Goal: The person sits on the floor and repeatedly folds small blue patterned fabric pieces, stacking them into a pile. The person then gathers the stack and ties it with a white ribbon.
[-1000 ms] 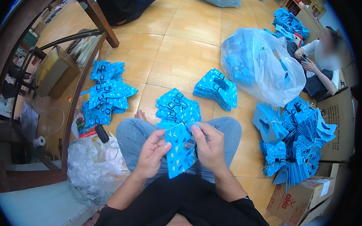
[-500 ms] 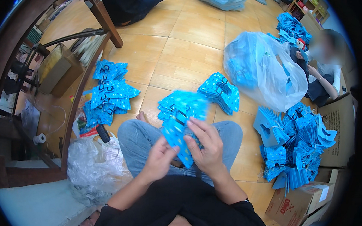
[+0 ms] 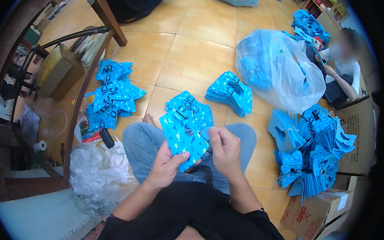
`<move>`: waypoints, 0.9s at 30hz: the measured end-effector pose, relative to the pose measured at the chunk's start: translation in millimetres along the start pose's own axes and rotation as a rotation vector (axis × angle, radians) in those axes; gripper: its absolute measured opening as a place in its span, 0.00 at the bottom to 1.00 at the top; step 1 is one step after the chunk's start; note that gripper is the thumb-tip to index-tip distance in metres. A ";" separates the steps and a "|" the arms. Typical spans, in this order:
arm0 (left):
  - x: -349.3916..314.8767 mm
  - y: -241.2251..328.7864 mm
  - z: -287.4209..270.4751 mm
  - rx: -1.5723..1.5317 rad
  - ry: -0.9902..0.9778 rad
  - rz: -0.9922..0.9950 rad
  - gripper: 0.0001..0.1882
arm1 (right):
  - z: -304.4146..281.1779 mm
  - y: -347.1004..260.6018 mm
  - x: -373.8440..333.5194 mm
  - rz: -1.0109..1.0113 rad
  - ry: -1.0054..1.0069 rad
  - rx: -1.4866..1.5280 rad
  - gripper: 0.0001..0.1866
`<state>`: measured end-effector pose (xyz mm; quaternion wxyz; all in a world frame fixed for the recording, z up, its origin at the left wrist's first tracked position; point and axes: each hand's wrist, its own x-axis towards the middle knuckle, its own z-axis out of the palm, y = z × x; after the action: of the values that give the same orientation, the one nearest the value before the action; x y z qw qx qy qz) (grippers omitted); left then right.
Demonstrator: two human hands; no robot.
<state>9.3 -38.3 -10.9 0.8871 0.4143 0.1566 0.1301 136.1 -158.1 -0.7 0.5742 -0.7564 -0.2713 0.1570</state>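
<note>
Above my lap is a flat blue piece printed with small coloured figures, with a cut-out hole and a dark part near its top. My left hand is closed on its lower left edge, thumb on top. At its right edge, my right hand pinches a blue corner between thumb and fingers; the fingertips are partly hidden. Just beyond the piece lies a fanned stack of similar blue pieces with black parts. Another neat stack lies farther right, and an overlapping pile is at the left.
A clear plastic bag of blue pieces lies at the far right, near another seated person. Bundled blue pieces are heaped beside cardboard boxes. A wooden frame and crumpled plastic are on the left.
The blue piece has swung back to the left and turned its printed face up, uncovering the stack beyond. My right hand has shifted from its top to its right edge.
</note>
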 end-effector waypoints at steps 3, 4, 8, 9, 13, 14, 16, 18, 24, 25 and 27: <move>-0.4 3.6 1.6 -0.033 0.019 -0.034 0.31 | -3.0 2.5 -1.7 0.086 -0.044 0.050 0.12; -0.6 5.7 1.8 -0.045 0.037 -0.038 0.32 | -3.8 3.7 -0.1 0.035 -0.013 0.048 0.12; -1.5 23.1 -11.2 -0.156 0.028 -0.016 0.33 | -17.6 11.0 15.7 -0.294 0.194 -0.181 0.12; -1.3 28.4 -17.2 -0.168 0.038 -0.028 0.35 | -23.9 13.4 20.0 -0.372 0.270 -0.318 0.13; -0.9 37.3 -33.3 -0.217 0.123 -0.033 0.41 | -37.0 21.4 17.3 0.153 -0.101 0.200 0.20; -0.2 38.0 -35.5 -0.236 0.135 -0.012 0.42 | -37.5 23.1 15.7 0.171 -0.095 0.301 0.20; 0.4 39.6 -39.1 -0.362 0.124 0.027 0.39 | -37.2 25.7 12.8 0.248 -0.122 0.537 0.22; 2.5 40.4 -42.0 -0.512 0.096 0.015 0.37 | -37.2 26.8 11.3 0.252 -0.090 0.549 0.22; 4.9 39.2 -49.8 -0.606 0.066 0.010 0.35 | -39.0 24.0 11.2 0.264 -0.100 0.575 0.22; 4.9 39.0 -50.2 -0.608 0.065 0.013 0.35 | -39.2 23.2 10.9 0.264 -0.111 0.586 0.22; 5.1 39.8 -49.9 -0.623 0.066 0.003 0.35 | -39.2 21.8 10.3 0.258 -0.093 0.576 0.22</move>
<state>-9.2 23.0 -11.3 0.9656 0.1182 0.1375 0.1866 170.9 -186.9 -9.3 0.7272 -0.5828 -0.1433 0.3332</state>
